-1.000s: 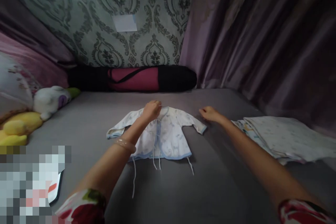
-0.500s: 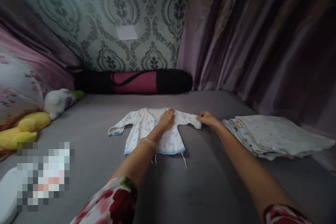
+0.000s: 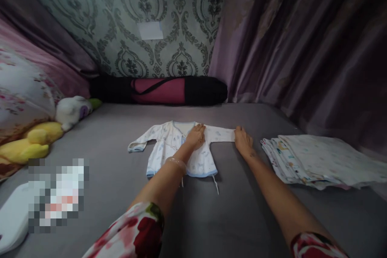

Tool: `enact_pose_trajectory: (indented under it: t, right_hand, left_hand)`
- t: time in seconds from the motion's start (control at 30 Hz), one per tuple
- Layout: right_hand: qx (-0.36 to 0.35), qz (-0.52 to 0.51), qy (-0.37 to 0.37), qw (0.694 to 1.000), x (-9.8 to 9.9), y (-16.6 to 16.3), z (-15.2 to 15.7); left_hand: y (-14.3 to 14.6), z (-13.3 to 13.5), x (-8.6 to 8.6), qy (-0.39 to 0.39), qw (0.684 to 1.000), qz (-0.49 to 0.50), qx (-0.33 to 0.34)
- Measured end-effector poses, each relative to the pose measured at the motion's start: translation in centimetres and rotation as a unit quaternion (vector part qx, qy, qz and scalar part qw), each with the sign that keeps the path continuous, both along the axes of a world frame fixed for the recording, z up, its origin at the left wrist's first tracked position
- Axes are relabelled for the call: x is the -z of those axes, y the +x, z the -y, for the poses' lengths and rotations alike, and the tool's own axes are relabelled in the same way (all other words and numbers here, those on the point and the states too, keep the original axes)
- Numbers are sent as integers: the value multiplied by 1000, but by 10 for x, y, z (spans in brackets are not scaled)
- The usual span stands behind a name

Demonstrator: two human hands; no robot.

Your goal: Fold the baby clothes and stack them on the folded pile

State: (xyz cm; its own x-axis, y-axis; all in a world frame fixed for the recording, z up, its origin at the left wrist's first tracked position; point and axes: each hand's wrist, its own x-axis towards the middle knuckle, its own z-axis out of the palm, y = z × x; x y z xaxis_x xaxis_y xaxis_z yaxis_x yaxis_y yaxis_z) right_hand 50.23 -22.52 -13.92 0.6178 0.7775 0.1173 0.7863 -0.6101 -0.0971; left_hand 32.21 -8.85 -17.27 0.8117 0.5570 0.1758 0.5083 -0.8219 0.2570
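A small white baby shirt point(image 3: 165, 149) with blue trim and a faint print lies spread on the grey sheet, its thin ties trailing below the hem. My left hand point(image 3: 197, 136) rests flat on its chest near the shoulder, fingers stretched out. At the end of the right-hand sleeve point(image 3: 222, 134), my right hand point(image 3: 243, 142) grips the cuff, which its fingers cover. That sleeve is drawn out straight sideways; the opposite sleeve point(image 3: 142, 139) bends downward with its cuff on the sheet.
Folded printed cloths point(image 3: 320, 159) are stacked on the right. A black and pink long bag point(image 3: 160, 90) lies along the wall. Plush toys point(image 3: 36, 141) and a floral pillow point(image 3: 24, 92) sit at left, with a white object point(image 3: 16, 213) and a blurred-out item point(image 3: 62, 195) nearer.
My right hand has turned and the sleeve it grips has straightened, its cuff end now higher. My left hand stays on the shirt's chest. The view has shifted slightly.
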Motion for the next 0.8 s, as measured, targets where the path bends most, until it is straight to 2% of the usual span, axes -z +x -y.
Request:
enact_pose_trajectory:
  t: [0.17, 0.2, 0.27, 0.37, 0.43, 0.53, 0.63, 0.7, 0.8]
  right_hand:
    - [25, 82, 8, 996, -6, -9, -12]
    - [4, 94, 20, 995, -6, -13, -18]
    - [-90, 88, 39, 991, -1, -25, -33]
    - [-225, 20, 25, 974, 11, -47, -53]
    - [-244, -11, -3, 970, 20, -59, -60]
    - [-233, -18, -38, 972, 29, -66, -62]
    - [-226, -30, -62, 972, 28, -62, -61]
    - [-224, -43, -72, 971, 22, -58, -64]
    - [-212, -49, -41, 975, 6, -62, -77]
  left_hand:
    - [1, 0, 2, -14, 1000, -26, -2]
    - [1, -1, 3, -16, 999, -30, -2]
    - [1, -2, 4, -22, 999, -29, 1]
    - [6, -5, 1, -49, 999, -6, 8]
    - [9, -8, -5, -93, 995, 19, 17]
    - [2, -18, -21, -148, 988, 43, 22]
    - [-43, -34, -38, -150, 985, 84, -21]
    - [-97, -48, -47, -124, 975, 154, -98]
    - [-192, -65, -54, -97, 962, 136, -217]
